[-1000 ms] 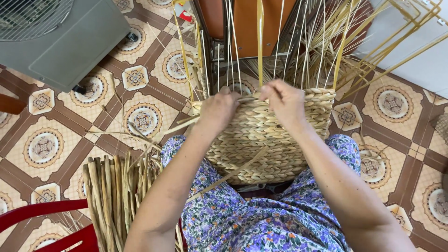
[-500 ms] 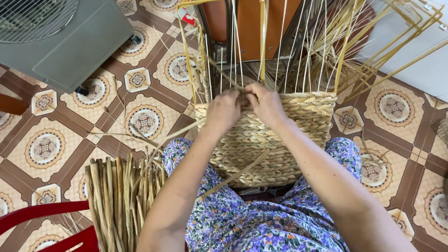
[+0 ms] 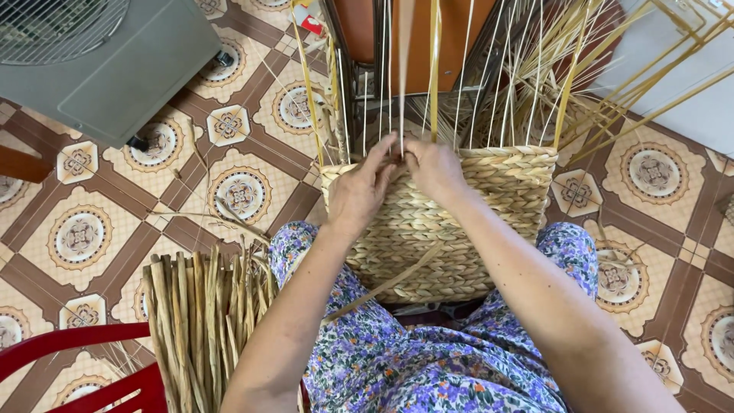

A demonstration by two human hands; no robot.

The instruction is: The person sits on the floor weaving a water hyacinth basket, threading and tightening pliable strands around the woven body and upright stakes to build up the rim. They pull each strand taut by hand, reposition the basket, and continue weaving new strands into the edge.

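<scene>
the basket (image 3: 459,229), woven from pale dried straw, rests against the person's knees and lap, its braided wall facing the camera and its rim at the top. both hands meet at the middle of that rim. the left hand (image 3: 359,191) has its grip curled nearly closed, fingers bent over the top edge and pinching at the strands there. the right hand (image 3: 436,170) lies just beside it, touching it at the fingertips, its grip likewise closed down on the weave at the rim; exactly which strand each one has hold of is hidden by the fingers. thin upright stalks (image 3: 428,69) rise from the rim all along its length, some straight, some leaning to the right. one loose strand (image 3: 386,284) hangs slantwise down across the front of the basket toward the left forearm. the person wears trousers (image 3: 397,359) with a purple flower print. on the floor (image 3: 76,229), tiled in tan and brown patterns, a bundle of dried stalks (image 3: 199,321) lies just left of the left knee. part of a red plastic chair (image 3: 84,367) shows at the bottom left corner. a grey box with a round grille (image 3: 99,53) stands at the top left, well apart from the basket.
</scene>
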